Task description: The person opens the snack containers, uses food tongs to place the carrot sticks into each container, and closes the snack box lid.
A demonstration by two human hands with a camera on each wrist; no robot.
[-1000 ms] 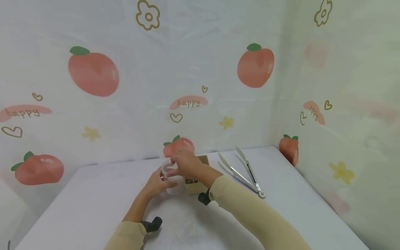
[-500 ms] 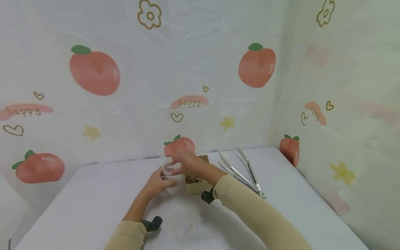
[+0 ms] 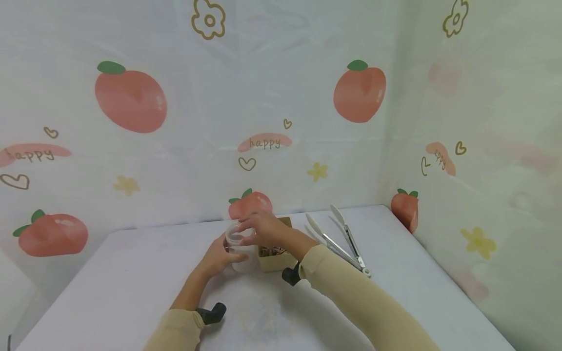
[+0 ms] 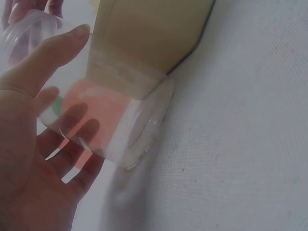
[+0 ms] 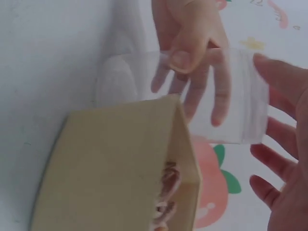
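A clear plastic jar stands at the back middle of the table, showing its base in the left wrist view. My left hand wraps the jar's side, thumb on the near face and fingers behind. Over the top of the jar reaches my right hand. Its thumb and fingers grip the rim from opposite sides in the right wrist view. Whether a clear lid sits there I cannot tell. Close beside the jar, on its right, is a beige box with brownish-pink pieces inside.
Metal tongs with pale tips lie spread apart to the right of the box. A white wall covering with peach prints rises behind the white table.
My right hand has turned slightly at the jar's top, its fingers shifting to uncover more of the rim. My left hand and the jar stay in place.
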